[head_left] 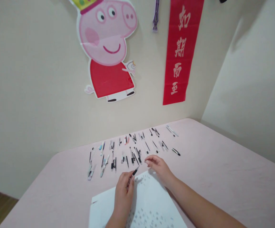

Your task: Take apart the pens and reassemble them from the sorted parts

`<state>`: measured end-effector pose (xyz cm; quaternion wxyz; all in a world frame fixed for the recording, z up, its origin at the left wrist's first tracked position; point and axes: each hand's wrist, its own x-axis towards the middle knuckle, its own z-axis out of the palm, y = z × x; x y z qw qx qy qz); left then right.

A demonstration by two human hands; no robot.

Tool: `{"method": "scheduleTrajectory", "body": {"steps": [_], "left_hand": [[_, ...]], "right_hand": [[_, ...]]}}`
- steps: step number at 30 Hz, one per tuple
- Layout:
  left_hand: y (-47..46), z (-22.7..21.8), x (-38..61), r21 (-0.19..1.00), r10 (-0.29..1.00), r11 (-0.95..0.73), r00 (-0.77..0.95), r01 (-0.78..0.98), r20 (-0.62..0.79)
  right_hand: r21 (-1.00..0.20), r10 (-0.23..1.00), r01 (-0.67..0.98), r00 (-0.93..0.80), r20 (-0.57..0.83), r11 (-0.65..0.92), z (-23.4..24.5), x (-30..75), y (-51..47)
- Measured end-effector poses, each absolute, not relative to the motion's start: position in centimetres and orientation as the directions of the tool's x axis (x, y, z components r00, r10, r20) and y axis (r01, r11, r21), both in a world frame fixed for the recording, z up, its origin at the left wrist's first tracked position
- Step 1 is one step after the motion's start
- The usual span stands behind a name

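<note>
My left hand [125, 191] is closed round a pen [135, 171], whose dark front end and thin tip point up and away from me. Much of the pen's barrel is hidden in my fingers. To its right, my right hand [160, 167] has thumb and fingers pinched together above the far edge of a white sheet [108, 205]. Whatever the pinch may hold is too small to make out. Many tiny dark bits or marks [149, 218] are scattered over the sheet. Just beyond my hands lie dark pen parts [134, 156].
Rows of pens taken apart, with caps, refills and barrels [113, 163], spread across the pink table [223, 177]. One dark pen piece [176, 152] sits apart at the right. A wall [63, 126] with a cartoon pig cutout [111, 76] and a red banner [180, 76] borders the far edge.
</note>
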<state>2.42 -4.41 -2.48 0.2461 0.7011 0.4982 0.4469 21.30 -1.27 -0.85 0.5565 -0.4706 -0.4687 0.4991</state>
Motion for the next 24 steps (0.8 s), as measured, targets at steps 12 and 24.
{"method": "scheduleTrajectory", "body": {"steps": [12, 24], "left_hand": [[-4.6, -2.3, 2.5, 0.793, 0.925, -0.373, 0.127, 0.482, 0.357], [-4.5, -2.1, 2.7, 0.781, 0.931, -0.364, 0.163, 0.508, 0.327]], "right_hand": [[-0.970, 0.999, -0.242, 0.033, 0.000, 0.008, -0.3, 19.9, -2.1], [-0.978, 0.999, -0.207, -0.041, -0.001, -0.009, -0.9, 19.7, -2.1]]}}
